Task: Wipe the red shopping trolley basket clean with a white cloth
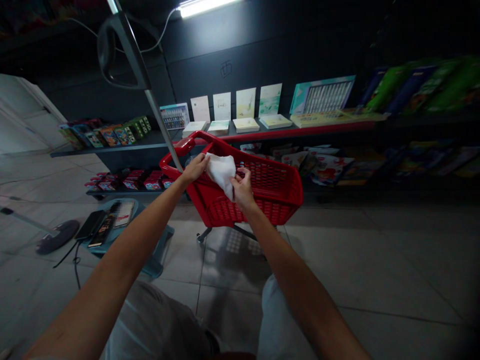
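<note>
A folded white cloth [221, 171] is held up between my hands, over the near side of a red shopping cart [258, 212]. At the cloth's upper left edge, my left hand [196, 167] pinches it with closed fingers. My right hand [243, 187] grips the lower right edge, thumb and fingers pressed together. Part of the cart's basket is hidden behind the cloth and hands. A grey metal pole with a dark looped handle [142, 75] slants down to the cart's left end, its foot ending near the red handlebar [183, 146].
Behind the cart runs a dark shelf with standing booklets [245, 102] and small boxes [123, 134]. Snack bags [326, 167] fill the lower level. A blue stool [161, 250] carrying a phone-like black item [91, 225] stands left, near a round grey base [58, 236] on the tiled floor.
</note>
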Tool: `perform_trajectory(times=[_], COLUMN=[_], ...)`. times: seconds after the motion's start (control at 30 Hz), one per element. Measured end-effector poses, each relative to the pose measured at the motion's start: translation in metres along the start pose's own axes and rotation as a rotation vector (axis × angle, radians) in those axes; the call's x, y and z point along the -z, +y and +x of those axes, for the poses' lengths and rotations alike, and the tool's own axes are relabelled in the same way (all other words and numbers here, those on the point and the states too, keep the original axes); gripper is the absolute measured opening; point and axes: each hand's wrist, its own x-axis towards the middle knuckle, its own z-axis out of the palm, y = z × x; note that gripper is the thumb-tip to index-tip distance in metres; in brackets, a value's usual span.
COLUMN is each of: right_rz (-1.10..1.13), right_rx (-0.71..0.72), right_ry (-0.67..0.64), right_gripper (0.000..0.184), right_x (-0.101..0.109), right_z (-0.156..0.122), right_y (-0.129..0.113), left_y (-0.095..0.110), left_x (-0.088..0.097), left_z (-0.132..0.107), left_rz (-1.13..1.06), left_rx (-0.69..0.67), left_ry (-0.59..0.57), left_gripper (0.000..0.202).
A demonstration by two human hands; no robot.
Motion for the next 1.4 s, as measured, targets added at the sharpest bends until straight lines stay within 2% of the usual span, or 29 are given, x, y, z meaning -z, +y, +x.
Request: perform_trajectory(times=[0.07,0.17,0.23,0.3,0.37,0.43,0.5,0.6,0.7,0.83,0.9,1.0,1.07,1.13,1.2,1.27,1.33,1.4], right_rz=[-0.004,0.025,0.036,0.011,-0.029,-0.087,-0.186,-0.368,-0.601,-1.009,-1.12,-1.099,-1.022,-0.986,-1.018,-1.095,-1.182,-1.245], right_rx=[0.034,0.07,0.059,0.039,0.033,0.055,0.117,0.25,0.266,0.08,0.065,0.277,0.444,0.525,0.525,0.485,0.441,0.418], right_ry=[0.012,0.012,-0.015,-0.042,-0.057,-0.063,-0.06,-0.037,-0.054,-0.195,-0.153,-0.088,-0.158,-0.236,-0.279,-0.302,-0.314,-0.313], right_gripper=[0.05,0.036,0.029,0.024,0.022,0.022,0.025,0.029,0.031,0.025,0.026,0.034,0.04,0.05,0.062,0.071,0.069,0.061], right_x=[-0.004,-0.008,-0.009,-0.01,-0.01,-0.007,-0.001,0.012,0.025,0.036,0.037,0.03,0.019,0.004,-0.011,-0.023,-0.028,-0.027], right_z=[-0.002,-0.003,-0.004,-0.006,-0.008,-0.009,-0.011,-0.015,-0.021,-0.03,-0.033,-0.037,-0.041,-0.046,-0.051,-0.054,-0.054,-0.051], right_y=[-0.001,-0.003,-0.003,-0.004,-0.007,-0.013,-0.023,-0.037,-0.046,-0.052,-0.058,-0.065,-0.064,-0.056,-0.041,-0.025,-0.012,-0.007], left_y=[0.005,0.012,0.014,0.011,0.006,0.0,-0.005,-0.01,-0.013,-0.016,-0.016,-0.011,-0.005,0.0,0.005,0.006,0.005,0.003], left_x=[0.004,0.01,0.012,0.013,0.013,0.013,0.013,0.011,0.007,0.004,0.005,0.006,0.007,0.006,0.005,0.004,0.004,0.006], left_z=[-0.002,-0.005,-0.005,-0.002,0.001,0.004,0.007,0.01,0.01,0.006,0.003,-0.001,-0.004,-0.007,-0.008,-0.006,-0.004,-0.003], left_rz=[-0.051,-0.121,-0.13,-0.115,-0.076,-0.024,0.008,0.004,0.012,0.163,0.274,0.388,0.486,0.63,0.752,0.754,0.677,0.678], left_rx=[0.004,0.013,0.007,-0.009,-0.01,0.002,0.009,-0.001,-0.012,-0.055,-0.075,-0.075,-0.063,-0.03,0.02,0.026,-0.012,-0.05], left_ry=[-0.133,-0.346,-0.452,-0.505,-0.487,-0.403,-0.31,-0.239,-0.257,-0.368,-0.392,-0.398,-0.403,-0.414,-0.431,-0.454,-0.47,-0.491], left_gripper=[0.054,0.075,0.075,0.064,0.046,0.031,0.029,0.039,0.05,0.058,0.059,0.06,0.064,0.067,0.061,0.052,0.05,0.05])
